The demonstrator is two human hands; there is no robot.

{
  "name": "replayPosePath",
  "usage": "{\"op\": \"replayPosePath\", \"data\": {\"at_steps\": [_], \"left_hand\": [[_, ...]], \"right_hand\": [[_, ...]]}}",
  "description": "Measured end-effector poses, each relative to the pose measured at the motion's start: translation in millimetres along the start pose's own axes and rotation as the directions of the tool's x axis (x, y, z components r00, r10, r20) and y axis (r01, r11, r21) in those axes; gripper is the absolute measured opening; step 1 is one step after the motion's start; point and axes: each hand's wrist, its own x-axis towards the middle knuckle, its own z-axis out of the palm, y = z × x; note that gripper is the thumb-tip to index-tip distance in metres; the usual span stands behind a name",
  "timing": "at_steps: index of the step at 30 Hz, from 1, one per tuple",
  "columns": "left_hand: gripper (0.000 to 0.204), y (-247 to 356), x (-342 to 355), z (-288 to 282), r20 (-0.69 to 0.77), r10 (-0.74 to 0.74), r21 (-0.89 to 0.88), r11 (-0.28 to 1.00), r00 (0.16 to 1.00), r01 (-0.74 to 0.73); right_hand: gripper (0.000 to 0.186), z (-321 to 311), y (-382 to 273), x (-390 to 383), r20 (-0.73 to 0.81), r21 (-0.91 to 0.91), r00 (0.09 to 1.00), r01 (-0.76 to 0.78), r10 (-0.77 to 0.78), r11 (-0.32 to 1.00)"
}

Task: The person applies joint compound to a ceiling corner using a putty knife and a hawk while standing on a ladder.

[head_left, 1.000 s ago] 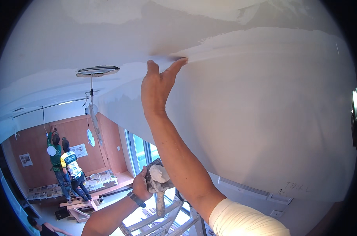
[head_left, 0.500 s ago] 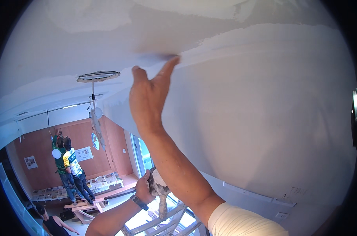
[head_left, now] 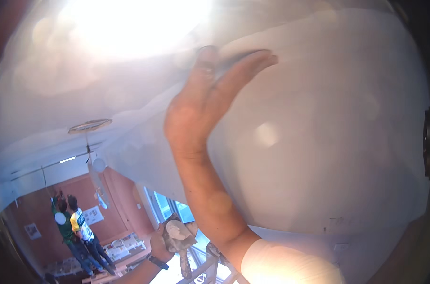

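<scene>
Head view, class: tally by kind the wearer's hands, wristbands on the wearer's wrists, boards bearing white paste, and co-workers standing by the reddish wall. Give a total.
Hands: 2, left hand and right hand
Wristband: 1
Board with white paste: 1
Co-workers: 2, green-topped co-worker and white-and-yellow-topped co-worker
Total: 6

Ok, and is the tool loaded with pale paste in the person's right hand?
No, the left hand grips the tool, while the right hand is raised well above it.
</scene>
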Motion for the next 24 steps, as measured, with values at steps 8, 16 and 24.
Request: {"op": "replayPosePath", "data": {"at_steps": [8, 16, 24], "left_hand": [[0.050, -2.8, -5.5, 20.4, 0.163, 0.051, 0.089, 0.994, 0.985, -0.066], [0.051, 0.0, -12.4, 31.9, 0.101, -0.034, -0.041, 0.998, 0.994, 0.039], [0.050, 2.8, -3.8, 11.2, 0.079, -0.001, 0.010, 1.000, 0.997, 0.001]], "right_hand": [[0.087, 8.7, 18.7, -2.0, 0.039, 0.015, 0.998, 0.042, -0.043, 0.999], [0.087, -14.6, 15.3, 7.6, 0.144, 0.051, 0.987, 0.057, -0.063, 0.997], [0.086, -10.5, 23.5, 10.4, 0.068, 0.068, 0.996, 0.045, -0.050, 0.997]]}}
